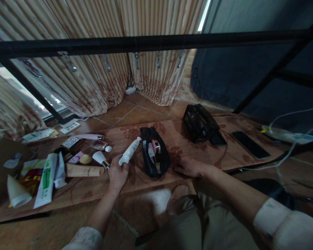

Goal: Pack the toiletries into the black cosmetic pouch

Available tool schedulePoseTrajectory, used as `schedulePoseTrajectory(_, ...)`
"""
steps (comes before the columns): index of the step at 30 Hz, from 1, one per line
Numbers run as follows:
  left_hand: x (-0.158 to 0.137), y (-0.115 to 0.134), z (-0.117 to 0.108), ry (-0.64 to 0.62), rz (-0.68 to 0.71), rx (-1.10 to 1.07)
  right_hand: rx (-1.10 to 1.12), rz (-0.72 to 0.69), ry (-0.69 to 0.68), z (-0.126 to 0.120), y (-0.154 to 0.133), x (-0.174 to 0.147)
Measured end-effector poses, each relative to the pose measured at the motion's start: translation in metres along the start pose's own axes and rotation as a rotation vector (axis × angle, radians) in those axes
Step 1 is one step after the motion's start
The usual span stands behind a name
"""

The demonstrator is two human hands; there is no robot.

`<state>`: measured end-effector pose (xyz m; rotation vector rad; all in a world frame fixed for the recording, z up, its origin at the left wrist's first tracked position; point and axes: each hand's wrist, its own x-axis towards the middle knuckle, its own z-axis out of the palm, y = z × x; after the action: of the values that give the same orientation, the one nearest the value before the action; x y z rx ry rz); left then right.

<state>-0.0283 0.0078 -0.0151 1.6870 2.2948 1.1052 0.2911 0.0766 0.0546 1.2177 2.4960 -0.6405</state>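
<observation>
My left hand [118, 173] is closed around the lower end of a white squeeze tube [130, 151], which points up and to the right. Just right of the tube stands an open black mesh pouch [156, 151], with a round jar and other small cosmetics inside. On the pouch's other side, my right hand [187, 166] rests low on the patterned mat [130, 180], holding nothing that I can see. Close to my left hand lie a white-headed makeup brush [100, 158] and a beige tube [85, 170].
Toiletries crowd the left side, among them a green-and-white tube [46, 180] and a small bottle [99, 145]. A second black pouch [199, 123] and a phone [250, 144] lie to the right. A dark metal bar [156, 43] crosses ahead, before curtains [99, 80].
</observation>
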Motion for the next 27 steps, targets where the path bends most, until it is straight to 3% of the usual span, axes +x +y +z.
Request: schedulePoseTrajectory(27, -0.0003, -0.0004, 0.0005, 0.007, 0.027, 0.007, 0.039, 0.031, -0.017, -0.0025, -0.0009, -0.0010)
